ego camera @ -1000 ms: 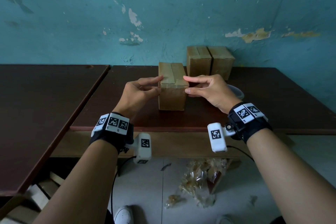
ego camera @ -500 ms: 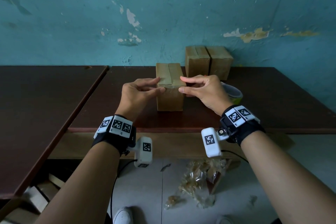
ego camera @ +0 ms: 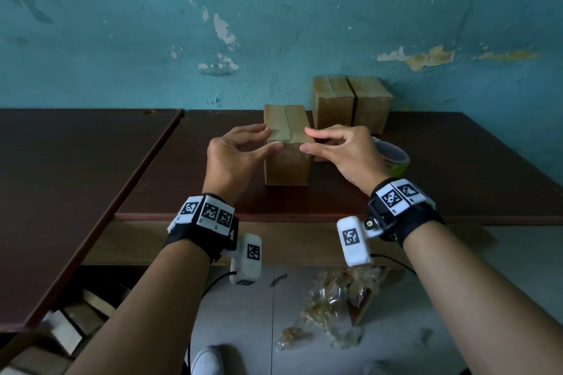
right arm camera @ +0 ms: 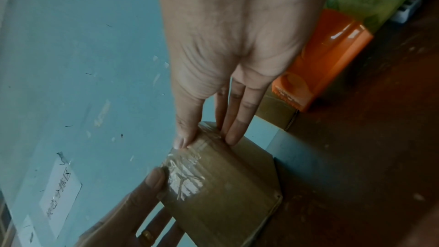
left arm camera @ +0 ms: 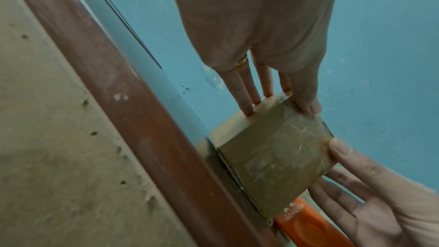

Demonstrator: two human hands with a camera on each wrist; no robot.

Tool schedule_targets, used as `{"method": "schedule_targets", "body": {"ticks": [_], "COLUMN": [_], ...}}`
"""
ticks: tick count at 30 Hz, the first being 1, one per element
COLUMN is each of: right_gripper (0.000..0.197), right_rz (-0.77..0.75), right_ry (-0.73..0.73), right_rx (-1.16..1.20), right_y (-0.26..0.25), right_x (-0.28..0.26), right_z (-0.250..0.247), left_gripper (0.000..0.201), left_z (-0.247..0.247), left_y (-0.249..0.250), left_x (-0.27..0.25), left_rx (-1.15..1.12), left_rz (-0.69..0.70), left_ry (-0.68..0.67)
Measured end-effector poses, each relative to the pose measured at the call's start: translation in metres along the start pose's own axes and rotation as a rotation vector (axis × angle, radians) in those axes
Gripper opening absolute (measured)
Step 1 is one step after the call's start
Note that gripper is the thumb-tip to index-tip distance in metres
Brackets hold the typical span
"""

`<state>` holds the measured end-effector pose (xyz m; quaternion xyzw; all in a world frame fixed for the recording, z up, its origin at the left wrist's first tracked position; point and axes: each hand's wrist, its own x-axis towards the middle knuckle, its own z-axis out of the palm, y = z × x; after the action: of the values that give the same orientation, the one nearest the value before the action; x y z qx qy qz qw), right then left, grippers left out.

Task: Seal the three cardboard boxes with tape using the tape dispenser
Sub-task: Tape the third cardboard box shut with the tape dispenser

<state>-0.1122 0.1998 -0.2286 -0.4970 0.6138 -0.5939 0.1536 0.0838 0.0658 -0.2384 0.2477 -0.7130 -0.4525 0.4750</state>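
A small cardboard box (ego camera: pixel 286 167) stands near the table's front, with clear tape (right arm camera: pixel 185 176) running over its top seam and down the front face. My left hand (ego camera: pixel 274 138) presses the box's upper left edge: fingers straight on the top, thumb on the front. My right hand (ego camera: pixel 305 139) presses the upper right edge the same way. Both thumbs lie on the tape end in the wrist views. Two more boxes (ego camera: pixel 332 100) (ego camera: pixel 373 103) stand side by side at the wall. The orange tape dispenser (right arm camera: pixel 325 59) with its roll (ego camera: pixel 393 157) lies just right of my right hand.
A dark brown table (ego camera: pixel 457 167) carries everything, and a second one (ego camera: pixel 76 176) adjoins it on the left. The teal wall (ego camera: pixel 274 24) is close behind the boxes. Crumpled plastic wrappers (ego camera: pixel 335 307) lie on the floor below.
Both hands have slid along the box top toward me, and the thumbs now press the tape onto the front face. The tape roll shows more beside the right hand.
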Motion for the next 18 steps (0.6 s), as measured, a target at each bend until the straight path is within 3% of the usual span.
{"method": "schedule_targets", "body": {"ticks": [7, 11, 18], "right_gripper": [0.046, 0.051, 0.055], "right_rz": [0.009, -0.030, -0.048], "right_ry": [-0.024, -0.035, -0.064], "right_rx": [-0.060, -0.186, -0.206], "right_y": [0.002, 0.005, 0.006], "right_x": [0.001, 0.000, 0.003], "right_z": [-0.001, -0.005, -0.006], "left_gripper": [0.042, 0.049, 0.055], "left_z": [-0.003, -0.006, -0.007], "left_y": [-0.002, -0.004, -0.011], "left_x": [0.001, 0.000, -0.007], "left_rx": [-0.012, 0.025, 0.070], "left_rz": [0.030, 0.053, 0.091], "left_ry": [-0.027, -0.084, -0.090]}}
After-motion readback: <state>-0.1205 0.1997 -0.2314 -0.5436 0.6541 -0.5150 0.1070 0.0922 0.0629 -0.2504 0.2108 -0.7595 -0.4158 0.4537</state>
